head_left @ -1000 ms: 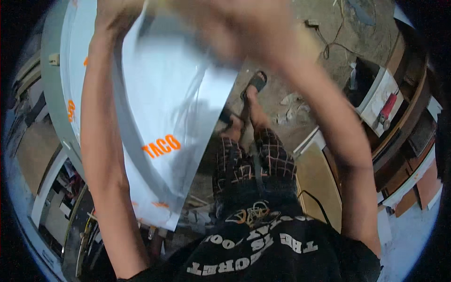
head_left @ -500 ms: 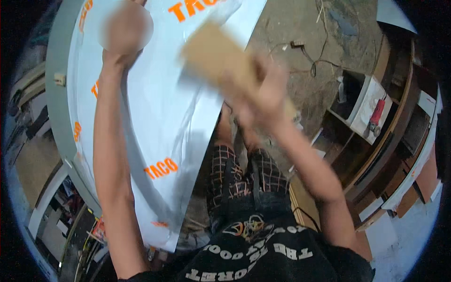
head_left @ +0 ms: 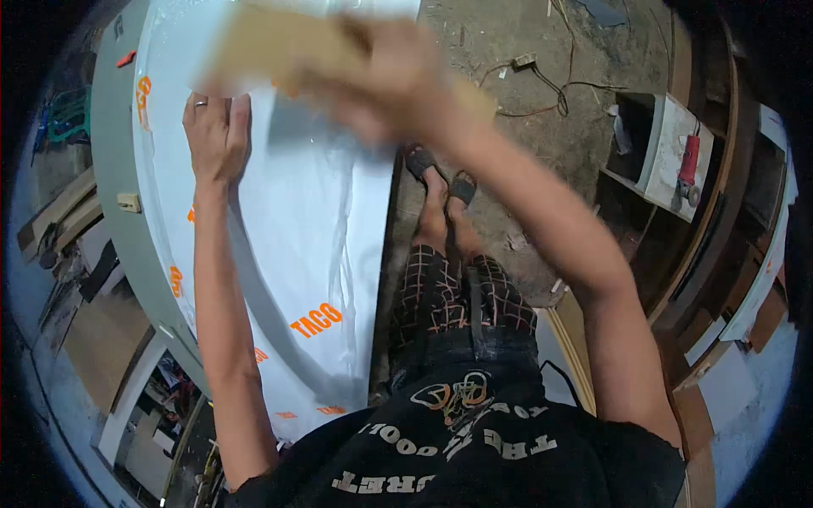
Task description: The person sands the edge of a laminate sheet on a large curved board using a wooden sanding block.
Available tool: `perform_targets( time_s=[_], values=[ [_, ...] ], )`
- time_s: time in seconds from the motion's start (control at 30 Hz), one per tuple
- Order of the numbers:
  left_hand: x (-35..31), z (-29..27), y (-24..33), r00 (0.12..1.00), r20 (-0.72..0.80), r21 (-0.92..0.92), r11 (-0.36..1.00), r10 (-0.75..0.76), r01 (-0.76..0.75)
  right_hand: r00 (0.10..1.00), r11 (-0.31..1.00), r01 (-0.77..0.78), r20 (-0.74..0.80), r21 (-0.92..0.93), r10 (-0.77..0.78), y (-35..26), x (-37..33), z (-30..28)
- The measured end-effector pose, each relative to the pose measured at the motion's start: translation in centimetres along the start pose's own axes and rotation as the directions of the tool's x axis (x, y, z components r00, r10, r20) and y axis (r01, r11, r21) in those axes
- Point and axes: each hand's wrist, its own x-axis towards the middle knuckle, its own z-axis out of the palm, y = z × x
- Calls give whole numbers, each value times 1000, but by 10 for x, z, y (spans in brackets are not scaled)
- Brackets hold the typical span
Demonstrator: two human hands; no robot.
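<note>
A long sheet [head_left: 305, 220] covered in white plastic film with orange print lies in front of me and to the left. My left hand [head_left: 218, 140] rests on its surface, fingers stretched away from me, a ring on one of them. Above the sheet, my right hand [head_left: 402, 85] grips a flat tan board piece [head_left: 279, 46], which looks like wood or fibreboard. Motion blurs both the board and that hand, and its fingers partly hide behind the board. The board's far left end passes just beyond my left fingertips.
Cables with a socket block [head_left: 523, 61] lie on the concrete floor [head_left: 474, 51]. At the right, a red angle grinder [head_left: 690, 161] sits on a cabinet carcass [head_left: 665, 157] beside wooden panels. Board offcuts [head_left: 102, 339] stand along the left. My sandalled feet are right of the sheet.
My right hand has swung the tan board leftward and farther out over the sheet. My left hand has come nearer to me along the film. The whole view has shifted slightly.
</note>
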Motion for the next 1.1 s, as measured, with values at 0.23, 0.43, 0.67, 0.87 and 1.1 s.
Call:
perform_targets(
  time_s=[0.23,0.43,0.67,0.87,1.1],
  values=[
    [42,2,-15,1000,8,58,998,22,-23,972,981,-194,-142,-25,188,51,-56,-84],
    [167,26,9,995,-61,0,997,74,-74,924,966,-244,282,-90,259,-61,-58,-72],
    [167,40,6,997,-78,-132,991,-16,6,983,977,-86,142,-193,114,51,28,-45],
    [173,29,17,994,-113,-32,999,5,-9,954,969,-176,214,-176,212,-22,-20,-60],
    [157,39,0,992,-124,-77,997,4,-14,988,890,39,153,-454,35,70,29,-58]
  ],
)
